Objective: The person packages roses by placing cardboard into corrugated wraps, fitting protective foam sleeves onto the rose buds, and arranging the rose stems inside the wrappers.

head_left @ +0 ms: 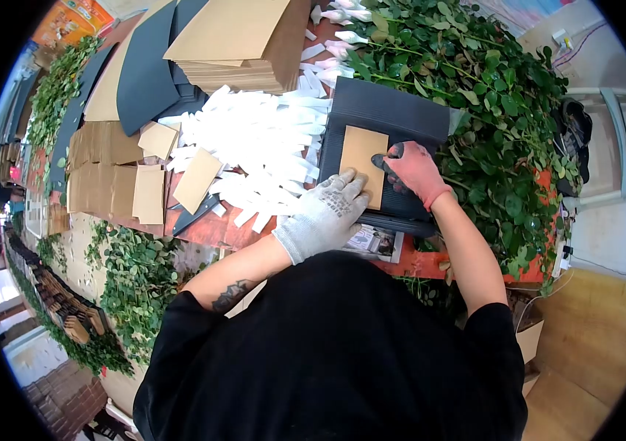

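Observation:
My left hand, in a grey-white knit glove, lies flat with its fingers stretched out on a brown cardboard piece. That piece rests on a black corrugated sheet. My right hand wears a red glove with dark fingertips. Its fingers are curled closed at the cardboard's right edge, and what they hold, if anything, is hidden. Left of the black sheet lies a heap of white strips. A dark-bladed knife lies near the table's front edge, beside a loose cardboard piece.
Leafy rose stems cover the right side, their pale wrapped heads pointing left. A tall stack of brown cardboard stands at the back. Smaller cardboard stacks sit at left. More foliage lies below the table's left edge.

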Demonstrator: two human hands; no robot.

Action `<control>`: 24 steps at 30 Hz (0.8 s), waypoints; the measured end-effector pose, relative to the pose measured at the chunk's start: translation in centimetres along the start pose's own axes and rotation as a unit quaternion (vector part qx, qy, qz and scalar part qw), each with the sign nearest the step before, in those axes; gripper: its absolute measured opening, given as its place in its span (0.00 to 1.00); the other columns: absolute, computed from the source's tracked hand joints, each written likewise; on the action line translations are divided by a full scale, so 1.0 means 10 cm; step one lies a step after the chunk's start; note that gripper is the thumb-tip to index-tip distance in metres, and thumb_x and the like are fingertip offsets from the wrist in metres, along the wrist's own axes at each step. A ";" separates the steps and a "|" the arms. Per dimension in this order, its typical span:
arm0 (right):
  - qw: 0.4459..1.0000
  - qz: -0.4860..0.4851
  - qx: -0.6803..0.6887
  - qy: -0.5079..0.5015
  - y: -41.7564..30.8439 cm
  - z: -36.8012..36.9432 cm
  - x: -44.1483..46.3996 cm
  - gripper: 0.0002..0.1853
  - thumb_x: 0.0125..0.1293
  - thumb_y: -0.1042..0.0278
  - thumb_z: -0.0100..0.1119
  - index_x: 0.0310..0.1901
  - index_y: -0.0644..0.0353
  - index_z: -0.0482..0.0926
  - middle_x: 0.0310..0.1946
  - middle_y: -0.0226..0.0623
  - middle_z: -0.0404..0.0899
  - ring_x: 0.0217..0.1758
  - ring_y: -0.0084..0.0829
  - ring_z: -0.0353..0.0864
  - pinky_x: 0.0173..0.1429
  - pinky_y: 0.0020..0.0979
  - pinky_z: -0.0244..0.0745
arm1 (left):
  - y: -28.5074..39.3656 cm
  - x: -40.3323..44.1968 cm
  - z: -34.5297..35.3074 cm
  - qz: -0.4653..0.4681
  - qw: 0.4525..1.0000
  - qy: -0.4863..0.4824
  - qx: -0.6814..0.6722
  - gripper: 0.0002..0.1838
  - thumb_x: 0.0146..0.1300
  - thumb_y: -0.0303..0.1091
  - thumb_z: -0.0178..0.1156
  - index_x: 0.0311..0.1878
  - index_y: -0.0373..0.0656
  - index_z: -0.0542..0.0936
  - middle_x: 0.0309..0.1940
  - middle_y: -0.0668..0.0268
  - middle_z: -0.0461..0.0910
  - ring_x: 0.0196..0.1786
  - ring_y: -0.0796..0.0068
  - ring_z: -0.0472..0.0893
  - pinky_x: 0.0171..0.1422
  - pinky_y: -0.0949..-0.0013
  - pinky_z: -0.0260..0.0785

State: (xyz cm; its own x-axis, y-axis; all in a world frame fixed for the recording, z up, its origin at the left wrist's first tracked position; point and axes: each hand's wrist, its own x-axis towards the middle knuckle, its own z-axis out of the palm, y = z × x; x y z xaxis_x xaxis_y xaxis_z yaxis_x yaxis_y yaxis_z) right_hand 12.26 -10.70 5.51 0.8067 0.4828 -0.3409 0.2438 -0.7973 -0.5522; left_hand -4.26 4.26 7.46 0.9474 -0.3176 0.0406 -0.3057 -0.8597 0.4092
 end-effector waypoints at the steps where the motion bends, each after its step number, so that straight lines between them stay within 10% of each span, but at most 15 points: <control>1: 0.999 0.036 0.008 -0.015 -0.04 -0.02 -0.04 0.20 0.57 0.53 0.60 0.40 0.64 0.78 0.32 0.43 0.82 0.36 0.34 0.84 0.44 0.35 0.76 | -0.01 0.00 0.03 -0.002 1.000 0.002 0.001 0.27 0.55 0.41 0.61 0.57 0.39 0.72 0.62 0.53 0.66 0.68 0.55 0.62 0.70 0.58 0.57; 5: 0.977 0.008 -0.212 -0.021 -0.36 -0.21 -0.20 0.24 0.56 0.46 0.59 0.48 0.54 0.78 0.46 0.41 0.80 0.56 0.32 0.76 0.57 0.36 0.69 | -0.01 0.01 0.03 0.008 1.000 0.025 -0.001 0.26 0.54 0.39 0.61 0.56 0.38 0.72 0.60 0.52 0.68 0.67 0.54 0.64 0.69 0.59 0.59; 8: 0.820 -0.237 -0.449 0.265 0.03 0.19 -0.31 0.28 0.52 0.49 0.61 0.58 0.42 0.73 0.65 0.30 0.64 0.67 0.33 0.62 0.66 0.33 0.58 | -0.02 0.05 0.07 0.005 0.999 0.022 -0.022 0.20 0.51 0.39 0.61 0.47 0.40 0.78 0.53 0.55 0.74 0.61 0.55 0.71 0.63 0.59 0.64; 10: 0.892 -0.218 -0.390 0.075 -0.30 0.12 -0.37 0.26 0.53 0.52 0.60 0.56 0.43 0.74 0.63 0.34 0.67 0.66 0.36 0.65 0.68 0.33 0.59 | -0.10 -0.05 0.15 0.042 0.986 0.154 -0.037 0.18 0.51 0.41 0.61 0.43 0.40 0.79 0.49 0.56 0.75 0.56 0.56 0.73 0.60 0.60 0.65; 13: 0.887 -0.265 -0.372 0.068 -0.34 0.10 -0.36 0.23 0.54 0.60 0.59 0.54 0.48 0.76 0.60 0.43 0.71 0.62 0.41 0.70 0.66 0.36 0.63 | -0.32 -0.21 -0.12 0.103 0.949 0.194 -0.227 0.19 0.54 0.40 0.61 0.46 0.38 0.78 0.49 0.56 0.76 0.56 0.56 0.74 0.61 0.60 0.65; 17: 0.901 -0.264 -0.338 0.066 -0.29 0.14 -0.35 0.22 0.56 0.59 0.57 0.54 0.48 0.75 0.59 0.44 0.71 0.62 0.42 0.70 0.67 0.36 0.62 | -1.13 -1.07 -0.08 -0.299 0.902 0.298 -0.090 0.15 0.52 0.33 0.64 0.45 0.41 0.80 0.44 0.60 0.80 0.48 0.60 0.79 0.55 0.60 0.70; 20: 0.883 -0.263 -0.379 0.092 -0.42 0.26 -0.41 0.24 0.53 0.52 0.60 0.50 0.55 0.77 0.60 0.45 0.69 0.62 0.42 0.69 0.69 0.37 0.60 | -1.63 -1.50 -0.11 -0.328 0.880 0.332 0.085 0.15 0.57 0.31 0.58 0.46 0.36 0.79 0.42 0.54 0.80 0.45 0.61 0.80 0.52 0.60 0.71; 24: 0.919 -0.196 -0.342 0.020 -0.64 0.12 -0.36 0.29 0.53 0.50 0.61 0.55 0.55 0.74 0.63 0.46 0.65 0.66 0.43 0.64 0.70 0.38 0.56 | -1.28 -0.43 -0.35 -0.334 0.853 0.264 -0.304 0.18 0.60 0.42 0.59 0.45 0.35 0.80 0.34 0.57 0.82 0.36 0.69 0.81 0.43 0.69 0.73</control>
State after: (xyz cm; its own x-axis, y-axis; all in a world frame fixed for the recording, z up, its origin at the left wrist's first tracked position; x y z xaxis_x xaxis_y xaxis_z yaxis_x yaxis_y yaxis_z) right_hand 7.16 -6.90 9.30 0.6007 0.7785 -0.1816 0.7901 -0.6128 -0.0136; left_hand -4.07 18.04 5.28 0.8510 0.5230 -0.0477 0.2725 -0.3621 0.8914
